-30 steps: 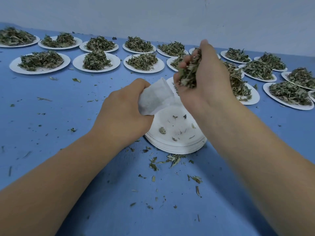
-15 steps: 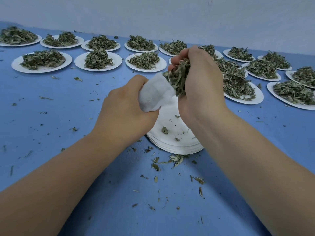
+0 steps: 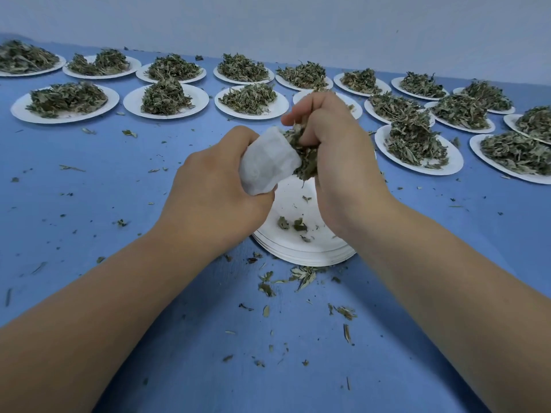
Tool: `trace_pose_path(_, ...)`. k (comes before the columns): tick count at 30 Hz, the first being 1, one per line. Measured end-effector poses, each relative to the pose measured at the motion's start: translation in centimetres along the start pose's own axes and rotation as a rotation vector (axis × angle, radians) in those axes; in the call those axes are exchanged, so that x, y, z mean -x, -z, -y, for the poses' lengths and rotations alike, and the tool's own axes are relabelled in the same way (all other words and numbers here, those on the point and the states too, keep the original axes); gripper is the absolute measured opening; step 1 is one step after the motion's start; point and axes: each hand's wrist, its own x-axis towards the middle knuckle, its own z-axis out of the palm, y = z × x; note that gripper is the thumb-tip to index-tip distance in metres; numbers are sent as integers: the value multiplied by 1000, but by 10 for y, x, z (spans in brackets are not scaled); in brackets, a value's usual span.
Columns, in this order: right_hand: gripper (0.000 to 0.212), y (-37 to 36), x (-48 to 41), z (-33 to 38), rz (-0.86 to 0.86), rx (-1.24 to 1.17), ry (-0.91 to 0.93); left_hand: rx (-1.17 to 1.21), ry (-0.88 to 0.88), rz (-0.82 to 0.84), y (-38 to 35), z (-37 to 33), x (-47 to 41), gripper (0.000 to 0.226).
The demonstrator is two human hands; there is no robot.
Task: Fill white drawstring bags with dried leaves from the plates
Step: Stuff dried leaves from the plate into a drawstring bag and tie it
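Note:
My left hand grips a small white drawstring bag with its mouth turned to the right. My right hand holds a clump of dried leaves and pushes it against the bag's mouth. Both hands hover above a stack of white paper plates that carries only a few leaf scraps. The bag's inside and its drawstring are hidden.
Several white plates heaped with dried leaves stand in rows across the back of the blue table, such as one at the left and one at the right. Loose leaf bits lie scattered on the table near the stack.
My right hand has come down and to the left with the leaves, from above the bag to its mouth. The left hand and bag stayed in place.

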Motion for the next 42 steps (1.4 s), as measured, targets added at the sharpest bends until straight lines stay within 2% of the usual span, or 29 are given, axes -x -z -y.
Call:
trace_pose_path(4, 28, 18, -4, -8, 21, 137, -22, -33, 10, 23, 3, 3, -1, 32)
trace_pose_path(9, 30, 36, -5, -11, 183, 261, 14, -61, -8, 69, 2, 3, 0, 37)
trace_pose_path(12, 32, 43, -6, -10, 224, 329, 62, -78, -42, 82, 2, 1, 1, 38)
trace_pose_path(16, 24, 52, -5, -6, 276, 288, 53, -83, -53, 77, 3, -2, 1, 37)
trace_pose_path(19, 19, 58, -6, -4, 382, 256, 16, -70, -48, 87, 4, -6, 1, 32)
trace_pose_path(22, 27, 61, -7, -2, 466, 175, -58, -82, -61, 112, 5, -11, 2, 38)
trace_pose_path(26, 35, 67, -11, 3, 448, 96, -136, -133, -93, 127, 7, -14, 3, 42)
trace_pose_path(32, 33, 69, -6, 4, 367, 421, 88, -196, -109, 86, 6, -17, 2, 34)
trace_pose_path(39, 25, 64, -1, 5, 354, 493, 188, -218, -148, 66, -2, -20, 2, 29)
trace_pose_path(42, 19, 63, 0, 5, 360, 445, 208, -212, -154, 50, -4, -20, 1, 28)
